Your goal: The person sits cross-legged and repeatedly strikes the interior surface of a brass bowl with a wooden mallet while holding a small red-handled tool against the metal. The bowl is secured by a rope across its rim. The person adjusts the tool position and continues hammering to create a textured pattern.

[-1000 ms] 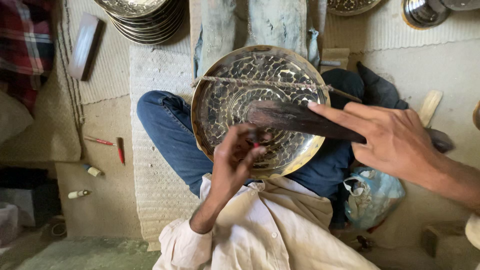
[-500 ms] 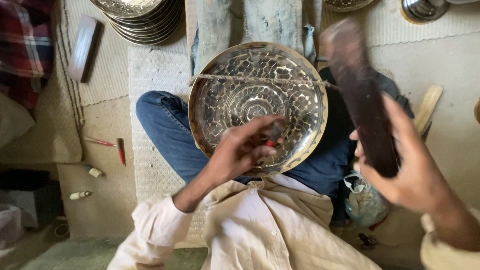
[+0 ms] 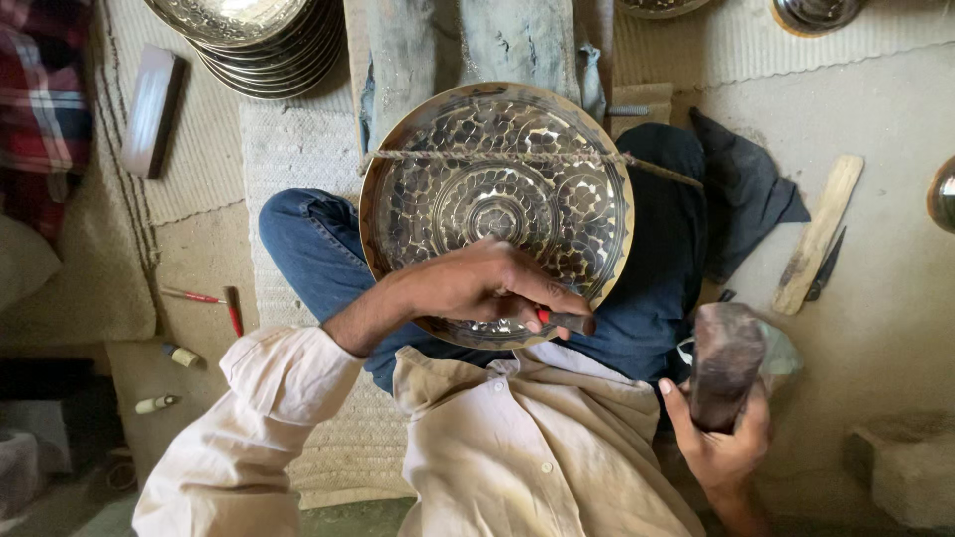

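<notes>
Down on the lap, a round engraved metal plate [image 3: 494, 199] leans tilted, its face up toward the camera and its top edge at twelve o'clock against a grey block [image 3: 468, 45], with a twine cord [image 3: 497, 156] stretched across it from nine to three o'clock. The left hand [image 3: 477, 288] rests on the plate's lower rim at six o'clock, fingers curled shut around a small chisel [image 3: 565, 320] with a red band; its long axis runs roughly level, tip toward three o'clock. The right hand [image 3: 721, 438], at four o'clock from the plate and well apart from it, grips a dark wooden mallet [image 3: 726, 360] held upright, head toward twelve. No labels or packages are legible. A stack of plates [image 3: 249, 35] sits at eleven o'clock, a flat wooden stick [image 3: 818, 234] at three, red-handled tools [image 3: 211, 300] at nine.
</notes>
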